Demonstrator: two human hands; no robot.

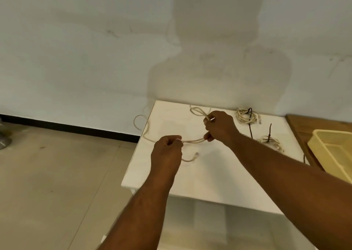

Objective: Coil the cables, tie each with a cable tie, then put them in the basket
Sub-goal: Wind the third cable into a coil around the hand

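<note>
White table [190, 183] against a plain wall. Your left hand [167, 150] pinched the loose cable [192, 140] near its plug end, slack trailing off the left edge. Your right hand [221, 127] gripped a loop of it, probably gathering turns to coil. Tied coils [246, 116] sat right of it; the basket [333, 146] was far right.

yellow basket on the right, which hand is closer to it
Right. The right hand, gripping the cable over the middle of the table, is left of the yellow basket. The left hand pinches the same cable farther left, near the table's left edge.
</note>
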